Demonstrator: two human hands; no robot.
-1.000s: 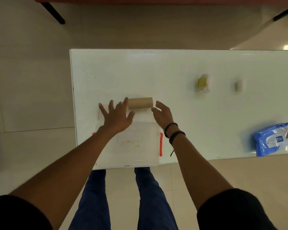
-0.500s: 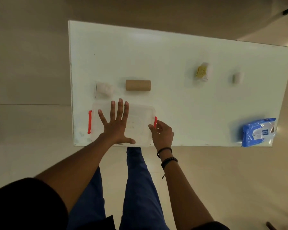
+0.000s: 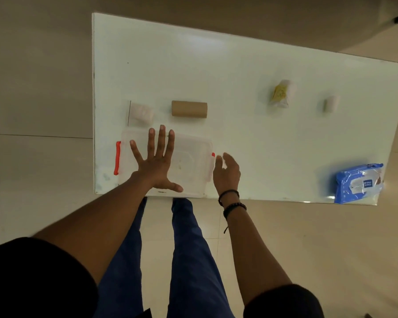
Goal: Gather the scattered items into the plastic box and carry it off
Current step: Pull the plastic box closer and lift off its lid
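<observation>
Plastic box, lid on, sits at the table's near edge. Left hand lies flat on the lid, fingers spread, its grip open. Right hand hovers loosely open beside the red latch, holding nothing.

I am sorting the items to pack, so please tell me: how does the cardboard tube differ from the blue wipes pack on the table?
The cardboard tube is brown and plain; the blue wipes pack is glossy blue with a white label. The tube is a rigid cylinder lying on its side, the pack a soft, flat pouch. The tube lies just beyond the plastic box, the pack far to the right at the table's near edge. Both rest on the white table, outside the box, untouched.
</observation>
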